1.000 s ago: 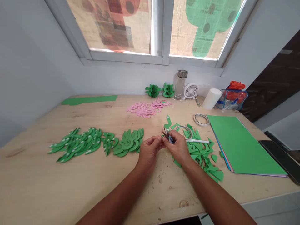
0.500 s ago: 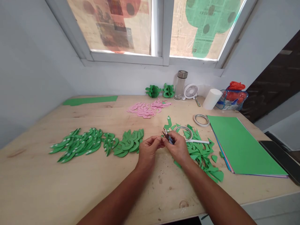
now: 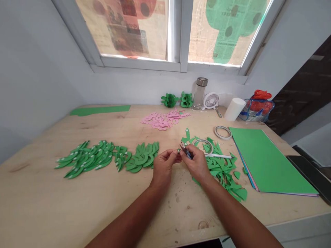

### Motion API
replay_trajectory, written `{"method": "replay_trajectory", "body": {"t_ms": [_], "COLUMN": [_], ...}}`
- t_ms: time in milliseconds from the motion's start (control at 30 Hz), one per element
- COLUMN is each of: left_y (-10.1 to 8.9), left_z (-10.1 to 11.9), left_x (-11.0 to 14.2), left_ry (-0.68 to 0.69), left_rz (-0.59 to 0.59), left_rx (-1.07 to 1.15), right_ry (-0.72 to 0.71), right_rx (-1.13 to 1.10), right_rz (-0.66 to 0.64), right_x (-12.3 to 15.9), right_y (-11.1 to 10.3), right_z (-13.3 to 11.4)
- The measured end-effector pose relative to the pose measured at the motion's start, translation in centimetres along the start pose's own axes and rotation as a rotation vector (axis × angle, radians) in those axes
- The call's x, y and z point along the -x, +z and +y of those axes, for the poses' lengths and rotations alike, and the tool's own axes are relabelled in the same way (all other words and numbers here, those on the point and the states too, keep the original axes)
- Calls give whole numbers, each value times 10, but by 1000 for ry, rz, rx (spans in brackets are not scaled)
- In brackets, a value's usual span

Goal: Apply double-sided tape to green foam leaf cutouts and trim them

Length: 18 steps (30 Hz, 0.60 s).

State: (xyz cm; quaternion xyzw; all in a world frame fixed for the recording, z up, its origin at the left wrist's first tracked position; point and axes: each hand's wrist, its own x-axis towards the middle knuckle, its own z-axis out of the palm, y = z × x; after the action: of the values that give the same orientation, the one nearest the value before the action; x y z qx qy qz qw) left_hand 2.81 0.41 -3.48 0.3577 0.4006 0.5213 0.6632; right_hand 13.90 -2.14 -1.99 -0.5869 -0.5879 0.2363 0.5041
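Note:
My right hand (image 3: 198,164) is closed around small scissors (image 3: 185,149), their blades poking out toward the far left. Fingertip to fingertip with it, my left hand (image 3: 163,166) pinches something too small to make out at the blades. Both hands hover above the wooden table (image 3: 103,203) near its middle. Just right of my right hand lies a heap of green paper scraps (image 3: 222,170) with a roll of tape (image 3: 204,144) on it.
Cut green leaf shapes (image 3: 103,158) lie in rows at the left, and pink cut shapes (image 3: 162,119) sit farther back. Green sheets (image 3: 263,162) are stacked at the right beside a dark phone (image 3: 310,174). A bottle (image 3: 200,93), small fan (image 3: 210,100), white roll (image 3: 234,109) and second tape roll (image 3: 222,132) stand at the back.

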Motion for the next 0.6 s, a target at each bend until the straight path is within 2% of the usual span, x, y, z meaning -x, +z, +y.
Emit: {"method": "replay_trajectory", "body": {"t_ms": [300, 600], "left_y": [5, 4], "left_z": [12, 12], "left_x": [8, 8], "left_ry": [162, 175], "left_rz": [19, 42], "left_rx": [-139, -184], "right_ry": [7, 41], "right_rx": [-26, -38], "right_rz": [-1, -6], "right_x": [0, 1], "right_y": [0, 0], "right_z": [-1, 0]}}
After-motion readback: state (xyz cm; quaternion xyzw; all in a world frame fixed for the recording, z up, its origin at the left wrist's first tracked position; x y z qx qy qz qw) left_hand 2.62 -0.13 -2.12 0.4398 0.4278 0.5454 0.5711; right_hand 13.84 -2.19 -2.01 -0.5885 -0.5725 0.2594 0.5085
